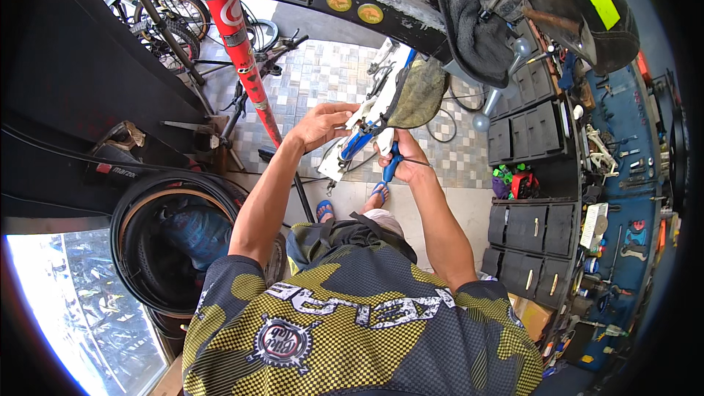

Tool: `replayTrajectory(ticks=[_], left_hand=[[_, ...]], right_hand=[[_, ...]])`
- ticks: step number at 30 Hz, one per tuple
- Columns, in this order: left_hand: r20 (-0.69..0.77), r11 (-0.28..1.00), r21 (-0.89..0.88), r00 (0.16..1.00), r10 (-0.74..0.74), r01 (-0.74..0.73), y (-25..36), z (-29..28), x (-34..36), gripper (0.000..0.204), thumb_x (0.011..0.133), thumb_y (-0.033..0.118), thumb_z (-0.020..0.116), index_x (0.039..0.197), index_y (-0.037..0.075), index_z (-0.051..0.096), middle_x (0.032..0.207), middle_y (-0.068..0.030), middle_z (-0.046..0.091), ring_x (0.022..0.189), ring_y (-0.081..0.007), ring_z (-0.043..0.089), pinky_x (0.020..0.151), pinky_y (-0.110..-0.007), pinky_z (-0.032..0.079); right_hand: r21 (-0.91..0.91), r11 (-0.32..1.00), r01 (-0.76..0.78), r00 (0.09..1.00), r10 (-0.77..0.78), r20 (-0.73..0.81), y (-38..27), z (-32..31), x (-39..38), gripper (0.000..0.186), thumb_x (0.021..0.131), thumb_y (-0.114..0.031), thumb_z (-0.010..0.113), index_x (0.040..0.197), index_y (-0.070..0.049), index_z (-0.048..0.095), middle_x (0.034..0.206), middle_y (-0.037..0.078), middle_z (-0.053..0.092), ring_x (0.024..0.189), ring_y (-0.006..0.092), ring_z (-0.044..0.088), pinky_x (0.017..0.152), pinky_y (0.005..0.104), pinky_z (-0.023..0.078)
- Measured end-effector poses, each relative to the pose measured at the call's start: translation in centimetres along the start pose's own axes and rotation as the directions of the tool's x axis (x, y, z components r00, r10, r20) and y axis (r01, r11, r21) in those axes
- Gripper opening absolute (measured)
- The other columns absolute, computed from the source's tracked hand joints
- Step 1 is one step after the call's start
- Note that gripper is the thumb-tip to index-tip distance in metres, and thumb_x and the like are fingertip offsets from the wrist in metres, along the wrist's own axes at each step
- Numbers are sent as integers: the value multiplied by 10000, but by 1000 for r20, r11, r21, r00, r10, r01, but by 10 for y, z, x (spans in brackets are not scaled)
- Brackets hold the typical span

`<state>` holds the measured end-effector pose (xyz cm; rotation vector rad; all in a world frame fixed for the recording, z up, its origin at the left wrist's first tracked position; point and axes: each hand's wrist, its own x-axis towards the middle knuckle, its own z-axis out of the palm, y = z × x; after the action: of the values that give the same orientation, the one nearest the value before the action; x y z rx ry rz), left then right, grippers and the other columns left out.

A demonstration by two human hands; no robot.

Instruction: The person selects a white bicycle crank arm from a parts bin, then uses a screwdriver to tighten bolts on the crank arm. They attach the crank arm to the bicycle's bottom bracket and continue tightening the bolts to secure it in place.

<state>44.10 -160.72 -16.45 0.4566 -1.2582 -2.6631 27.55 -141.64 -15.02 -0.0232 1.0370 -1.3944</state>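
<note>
Hands working at frame [357,139] | left hand [320,123] gripping its white end | right hand [405,152] closing on blue-handled tool [391,164] (tip hidden) | judging: keep frame steadied, tool seated squarely.

- Tiled floor [323,73], pale patterned squares, spreads far ahead.
- Stacked black tyres [158,249] sit on it, near left.
- Black drawer cabinets [532,235] stand along its right side.
- A bicycle [176,22] stands far left.
</note>
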Motion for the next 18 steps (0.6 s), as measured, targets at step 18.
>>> replayTrajectory(ticks=[18], left_hand=[[-169, 944, 318, 975, 144, -85, -17, 30, 9, 399, 1089, 273, 519, 1321, -22, 652, 1198, -104, 708, 988, -147, 670, 816, -312, 556]], right_hand=[[-517, 853, 71, 960, -199, -197, -25, 14, -3, 521, 1050, -594, 547, 1229, -110, 610, 980, 58, 616, 723, 159, 623, 500, 332, 463]])
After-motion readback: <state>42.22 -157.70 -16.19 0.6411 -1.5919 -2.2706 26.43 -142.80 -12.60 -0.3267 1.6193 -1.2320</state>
